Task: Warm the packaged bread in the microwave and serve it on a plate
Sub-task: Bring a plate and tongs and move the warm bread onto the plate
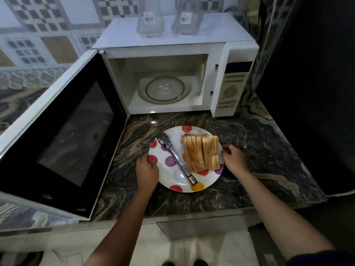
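A white plate (177, 176) with coloured dots rests on the dark marble counter in front of the microwave. Sliced bread (201, 152) lies unwrapped on its right half, and metal tongs (176, 159) lie diagonally on its left half. My left hand (147, 170) grips the plate's left rim. On the right rim, my right hand (233, 158) has its fingers curled around the edge. The white microwave (172, 45) stands behind with its door (63, 135) swung fully open to the left. Its glass turntable (164, 89) holds nothing.
Two clear glass containers (150, 18) with barcode labels stand on top of the microwave. The counter's front edge (192, 212) runs just below the plate. A dark wall or appliance (307, 93) rises at the right. Patterned tiles cover the back wall.
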